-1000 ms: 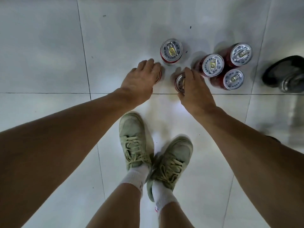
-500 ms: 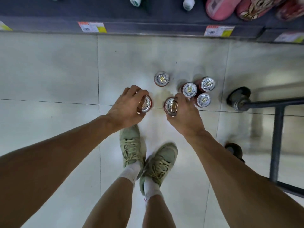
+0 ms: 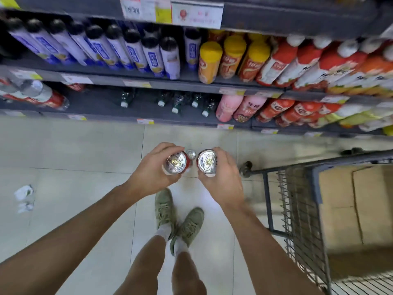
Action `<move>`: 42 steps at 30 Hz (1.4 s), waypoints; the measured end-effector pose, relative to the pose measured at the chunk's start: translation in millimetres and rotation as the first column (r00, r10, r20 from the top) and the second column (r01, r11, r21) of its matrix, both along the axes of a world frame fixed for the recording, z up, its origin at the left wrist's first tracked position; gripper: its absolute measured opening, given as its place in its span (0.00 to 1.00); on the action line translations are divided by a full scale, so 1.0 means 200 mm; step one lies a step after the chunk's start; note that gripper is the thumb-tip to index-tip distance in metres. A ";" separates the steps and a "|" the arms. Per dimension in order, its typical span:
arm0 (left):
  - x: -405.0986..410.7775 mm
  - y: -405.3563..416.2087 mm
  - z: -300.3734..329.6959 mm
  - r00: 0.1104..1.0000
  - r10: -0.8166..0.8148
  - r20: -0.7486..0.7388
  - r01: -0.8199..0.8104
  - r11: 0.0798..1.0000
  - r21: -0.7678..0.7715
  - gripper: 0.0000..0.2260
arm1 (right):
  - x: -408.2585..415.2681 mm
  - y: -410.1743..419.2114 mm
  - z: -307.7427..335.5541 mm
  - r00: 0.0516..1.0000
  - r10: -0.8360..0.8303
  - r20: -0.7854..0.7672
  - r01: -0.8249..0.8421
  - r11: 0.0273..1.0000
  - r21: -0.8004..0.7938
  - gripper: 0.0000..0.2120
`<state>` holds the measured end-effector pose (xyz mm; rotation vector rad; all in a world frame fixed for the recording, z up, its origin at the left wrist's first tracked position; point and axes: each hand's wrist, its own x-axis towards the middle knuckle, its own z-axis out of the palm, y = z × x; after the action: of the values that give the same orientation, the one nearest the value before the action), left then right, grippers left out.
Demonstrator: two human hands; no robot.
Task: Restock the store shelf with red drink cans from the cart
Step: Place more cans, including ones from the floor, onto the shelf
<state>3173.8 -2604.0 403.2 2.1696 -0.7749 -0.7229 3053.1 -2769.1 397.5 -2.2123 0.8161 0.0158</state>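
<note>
Red cans with silver tops sit one in each hand, both held upright above the pale tiled floor (image 3: 63,150). The left hand (image 3: 153,173) has its fingers curled round the can in the left hand (image 3: 175,162), and the right hand (image 3: 223,177) wraps the can in the right hand (image 3: 207,161) the same way, so neither hand is spread. Between the two, lower down, one more can on the floor (image 3: 191,154) shows its top near the shelf's bottom edge.

At the right edge stands the wire cart (image 3: 297,209), and brown cardboard boxes (image 3: 348,205) lie flat inside its basket; what they hold cannot be told. Dark shelves (image 3: 148,84) run across the top. On the upper one stand white bottles with black caps (image 3: 148,54) at the left, yellow-capped bottles (image 3: 210,60) in the middle and red-and-white bottles (image 3: 282,62) toward the right edge. The lowest shelf carries green bottles (image 3: 176,102) in its middle and pink bottles (image 3: 229,107) beside them. Crumpled white paper (image 3: 24,198) lies on the tiles near the left edge.

Half a second ago both hands were low, just above the tiles with the cans close to the floor group; now they are raised and nearer the camera, and the view has tilted up, so that the shelves fill the top and three of the floor cans are no longer seen.
</note>
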 end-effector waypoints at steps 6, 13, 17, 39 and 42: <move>0.00 -0.01 0.72 0.963 0.181 -0.199 -0.208 0.970 -0.123 0.32 | 0.01 -0.06 0.66 0.994 -0.080 0.070 0.073 0.992 0.103 0.31; 0.10 0.01 1.35 0.973 0.184 -0.141 -0.223 0.909 -0.352 0.30 | 0.07 -0.08 1.27 0.924 -0.228 0.307 0.214 0.974 0.078 0.30; 0.14 0.02 1.60 0.976 0.165 -0.140 -0.211 0.874 -0.439 0.28 | 0.12 -0.06 1.53 0.893 -0.229 0.387 0.217 0.973 0.074 0.29; 0.40 -0.16 2.17 0.993 0.050 -0.111 -0.105 0.809 -0.578 0.32 | 0.30 -0.13 2.08 0.753 -0.376 0.540 0.287 0.926 0.246 0.29; 0.41 -0.24 2.21 0.990 0.071 -0.122 -0.129 0.803 -0.582 0.31 | 0.32 -0.20 2.13 0.725 -0.402 0.559 0.302 0.916 0.265 0.32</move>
<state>3256.7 -2652.7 844.7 1.5804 -0.7108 -0.4433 3116.9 -2809.7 823.5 -1.7086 0.8112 -0.7610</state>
